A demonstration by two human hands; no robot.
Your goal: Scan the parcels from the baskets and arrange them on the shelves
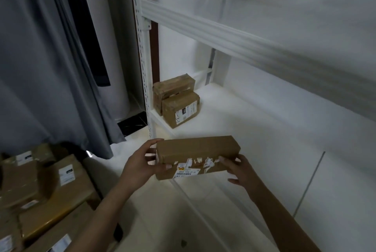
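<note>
I hold a long brown cardboard parcel (pixel 196 153) in the air in front of the white shelf unit (pixel 223 33). Its near side carries a barcode label and torn white tape. My left hand (pixel 142 163) grips its left end, thumb on the near face and fingers over the top edge. My right hand (pixel 240 170) holds its right end from below and the side. Two brown parcels (pixel 176 101) stand together at the left end of the lower shelf (pixel 234 113), one bearing a white label.
Several brown parcels with white labels (pixel 40 190) are piled at the lower left. A grey curtain (pixel 50 58) hangs on the left beside the shelf's perforated white post (pixel 145 68). Pale floor tiles (pixel 162 221) lie below my arms.
</note>
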